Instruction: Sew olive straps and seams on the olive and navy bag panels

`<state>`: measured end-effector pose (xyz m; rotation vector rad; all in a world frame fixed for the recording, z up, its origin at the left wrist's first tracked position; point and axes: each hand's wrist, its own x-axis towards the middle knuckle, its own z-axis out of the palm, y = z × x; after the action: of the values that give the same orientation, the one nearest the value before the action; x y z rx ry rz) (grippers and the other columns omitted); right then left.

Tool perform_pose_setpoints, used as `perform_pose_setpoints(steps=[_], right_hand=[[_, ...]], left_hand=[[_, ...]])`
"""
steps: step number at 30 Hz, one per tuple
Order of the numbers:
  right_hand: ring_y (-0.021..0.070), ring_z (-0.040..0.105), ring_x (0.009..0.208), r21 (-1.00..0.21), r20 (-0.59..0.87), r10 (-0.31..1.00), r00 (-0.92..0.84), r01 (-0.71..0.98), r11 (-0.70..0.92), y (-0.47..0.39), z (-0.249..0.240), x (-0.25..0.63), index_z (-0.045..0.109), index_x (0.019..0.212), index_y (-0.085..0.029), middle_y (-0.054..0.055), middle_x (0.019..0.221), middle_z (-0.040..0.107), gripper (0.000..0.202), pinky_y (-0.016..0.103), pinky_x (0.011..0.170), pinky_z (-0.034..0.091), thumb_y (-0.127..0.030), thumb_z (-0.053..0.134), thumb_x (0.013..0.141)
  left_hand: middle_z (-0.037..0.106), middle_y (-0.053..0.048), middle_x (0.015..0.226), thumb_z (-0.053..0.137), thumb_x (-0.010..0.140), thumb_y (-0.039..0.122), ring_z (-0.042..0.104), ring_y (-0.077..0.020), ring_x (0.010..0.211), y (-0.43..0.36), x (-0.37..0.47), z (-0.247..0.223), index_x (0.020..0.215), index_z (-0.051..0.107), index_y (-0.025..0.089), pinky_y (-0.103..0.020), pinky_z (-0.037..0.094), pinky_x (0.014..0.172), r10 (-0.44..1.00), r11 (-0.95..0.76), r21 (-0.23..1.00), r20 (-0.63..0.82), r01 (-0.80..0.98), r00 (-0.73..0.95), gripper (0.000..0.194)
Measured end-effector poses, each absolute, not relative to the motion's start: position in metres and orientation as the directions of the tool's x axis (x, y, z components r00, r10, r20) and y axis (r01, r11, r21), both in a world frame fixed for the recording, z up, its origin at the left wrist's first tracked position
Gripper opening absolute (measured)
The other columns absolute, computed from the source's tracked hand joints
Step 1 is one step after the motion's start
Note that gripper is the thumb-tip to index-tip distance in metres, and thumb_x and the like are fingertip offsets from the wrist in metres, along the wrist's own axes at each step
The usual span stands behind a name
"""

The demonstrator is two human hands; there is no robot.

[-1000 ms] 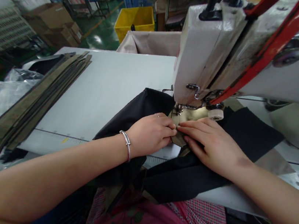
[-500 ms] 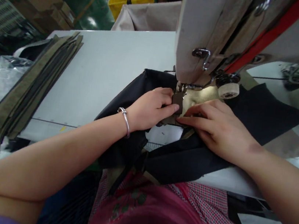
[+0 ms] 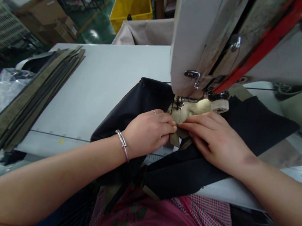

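A dark fabric piece with an olive-khaki underside lies folded around the needle area of a sewing machine. My left hand, a bracelet at its wrist, is closed with its fingertips pinching the fabric's olive edge just in front of the presser foot. A short olive strip end hangs below those fingers. From the other side, my right hand is closed on the same fabric, thumb tucked under and fingertips close to the left ones. Its exact grip is partly hidden.
A stack of olive and black fabric strips lies at the left of the white table, beside clear plastic. Beyond the table are a yellow bin and cardboard boxes. The machine head overhangs the hands.
My left hand has drawn back from the needle toward me, and the olive piece by the presser foot now hangs lower under its fingers. My right hand stays on the fabric. The view has shifted slightly.
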<state>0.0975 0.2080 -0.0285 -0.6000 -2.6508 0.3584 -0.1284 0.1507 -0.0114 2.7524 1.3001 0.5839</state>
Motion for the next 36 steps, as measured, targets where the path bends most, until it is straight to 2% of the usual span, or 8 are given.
perform_pose_setpoints(steps=[10,19,28,36], right_hand=[[0.0255,0.055,0.107,-0.297,0.280,0.428,-0.859,0.347,0.890,0.214,-0.025,0.097,0.062,0.121,-0.020,0.009,0.118,0.063,0.033,0.043,0.089,0.046,-0.014,0.048,0.092],[0.0252,0.056,0.113,-0.299,0.266,0.439,-0.858,0.360,0.884,0.226,-0.024,0.095,0.060,0.125,-0.021,0.007,0.122,0.062,0.038,0.043,0.094,0.045,-0.010,0.048,0.090],[0.0254,0.056,0.115,-0.278,0.286,0.453,-0.844,0.380,0.882,0.235,-0.028,0.094,0.057,0.129,-0.022,0.006,0.128,0.060,0.042,0.043,0.095,0.046,-0.010,0.048,0.090],[0.0253,0.056,0.115,-0.290,0.308,0.456,-0.835,0.375,0.881,0.237,-0.029,0.094,0.060,0.125,-0.024,0.005,0.127,0.061,0.042,0.043,0.095,0.047,-0.007,0.047,0.089]], left_hand=[[0.071,-0.002,0.100,0.055,0.089,0.013,0.064,-0.0164,0.094,0.157,-0.129,-0.008,0.096,0.072,0.018,-0.031,0.051,0.091,0.766,-0.637,0.182,0.258,0.749,0.588,0.019],[0.070,-0.004,0.100,0.056,0.089,0.015,0.064,-0.0185,0.095,0.170,-0.128,-0.008,0.097,0.072,0.017,-0.033,0.050,0.091,0.783,-0.616,0.135,0.215,0.776,0.584,0.018],[0.069,-0.005,0.100,0.058,0.088,0.013,0.064,-0.0188,0.095,0.180,-0.127,-0.011,0.098,0.072,0.016,-0.033,0.050,0.091,0.784,-0.607,0.100,0.238,0.788,0.574,0.017],[0.069,-0.004,0.097,0.059,0.087,0.014,0.063,-0.0195,0.094,0.184,-0.128,-0.012,0.097,0.073,0.017,-0.034,0.050,0.090,0.804,-0.579,0.114,0.245,0.807,0.542,0.017]])
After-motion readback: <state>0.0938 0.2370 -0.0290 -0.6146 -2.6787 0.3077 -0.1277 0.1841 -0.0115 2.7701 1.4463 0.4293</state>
